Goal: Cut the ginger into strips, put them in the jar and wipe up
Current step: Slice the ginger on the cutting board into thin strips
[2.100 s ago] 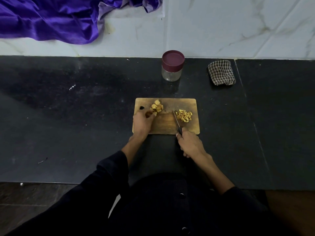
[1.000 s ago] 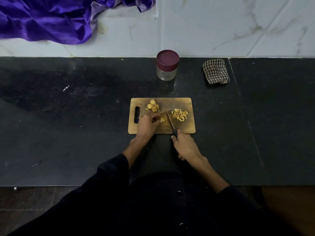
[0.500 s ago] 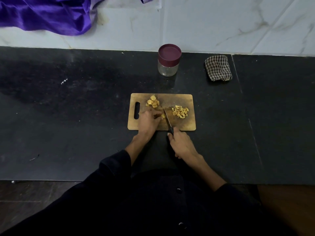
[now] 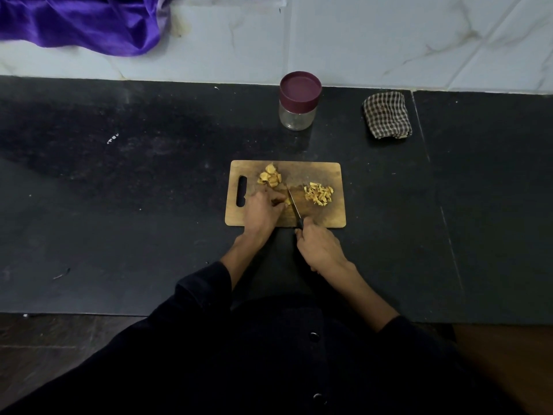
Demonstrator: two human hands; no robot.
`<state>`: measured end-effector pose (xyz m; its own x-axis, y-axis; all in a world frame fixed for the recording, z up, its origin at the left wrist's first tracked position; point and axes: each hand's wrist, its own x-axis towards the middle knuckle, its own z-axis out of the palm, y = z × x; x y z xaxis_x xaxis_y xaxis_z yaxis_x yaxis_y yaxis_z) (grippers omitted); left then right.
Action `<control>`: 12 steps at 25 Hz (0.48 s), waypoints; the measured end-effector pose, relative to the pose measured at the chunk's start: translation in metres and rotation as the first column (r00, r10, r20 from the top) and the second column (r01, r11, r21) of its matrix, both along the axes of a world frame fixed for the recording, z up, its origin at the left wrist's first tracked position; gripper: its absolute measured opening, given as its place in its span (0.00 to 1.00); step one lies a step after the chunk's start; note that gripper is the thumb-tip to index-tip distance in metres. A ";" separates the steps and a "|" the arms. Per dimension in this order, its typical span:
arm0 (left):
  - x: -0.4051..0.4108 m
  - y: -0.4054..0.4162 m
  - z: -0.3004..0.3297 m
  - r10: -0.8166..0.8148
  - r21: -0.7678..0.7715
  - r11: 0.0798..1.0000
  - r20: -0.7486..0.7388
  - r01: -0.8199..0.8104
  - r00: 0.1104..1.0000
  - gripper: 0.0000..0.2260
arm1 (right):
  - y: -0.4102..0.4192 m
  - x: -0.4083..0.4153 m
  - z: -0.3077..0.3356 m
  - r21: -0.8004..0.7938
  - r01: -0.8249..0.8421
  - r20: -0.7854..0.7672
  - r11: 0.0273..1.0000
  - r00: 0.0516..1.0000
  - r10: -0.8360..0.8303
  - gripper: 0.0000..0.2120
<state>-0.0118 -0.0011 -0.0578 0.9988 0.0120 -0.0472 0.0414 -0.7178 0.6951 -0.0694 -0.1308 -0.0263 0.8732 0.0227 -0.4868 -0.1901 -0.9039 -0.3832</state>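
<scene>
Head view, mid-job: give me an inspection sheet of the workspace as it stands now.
Surface: dark stone counter, a few pale specks on it.
Job's things: wooden cutting board; uncut ginger slices at its far left; cut strips at its right; jar behind the board, maroon lid on; folded checked cloth to the jar's right.
Clutter: purple fabric at the far left, against the wall.
Grippers: left hand pinches a ginger piece on the board; right hand grips the knife, blade beside that piece.
Cables: nothing seen.
Surroundings: marble-look wall tiles; the person's dark clothing below.
</scene>
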 end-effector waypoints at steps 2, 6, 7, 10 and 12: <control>0.000 -0.001 0.000 0.007 -0.007 1.000 -0.006 -0.007 1.000 0.10 | 0.003 0.007 0.004 -0.022 0.011 -0.060 1.000 0.998 -0.012 0.11; 0.000 -0.002 -0.002 0.029 -0.021 0.999 0.007 -0.029 1.000 0.09 | 0.007 0.010 0.010 -0.026 0.016 -0.101 1.000 0.995 -0.018 0.11; -0.001 -0.004 -0.001 0.035 -0.015 0.999 0.007 -0.035 0.999 0.09 | 0.006 0.006 0.009 -0.029 0.013 -0.105 0.999 0.994 -0.016 0.12; -0.002 -0.004 -0.001 0.045 -0.010 0.999 0.010 -0.045 0.999 0.09 | -0.002 -0.013 0.004 -0.019 0.003 -0.126 1.000 0.992 -0.005 0.12; -0.002 -0.003 -0.003 0.036 -0.011 0.999 0.009 -0.035 0.999 0.09 | -0.004 -0.019 0.002 -0.017 0.003 -0.114 1.000 0.993 -0.005 0.12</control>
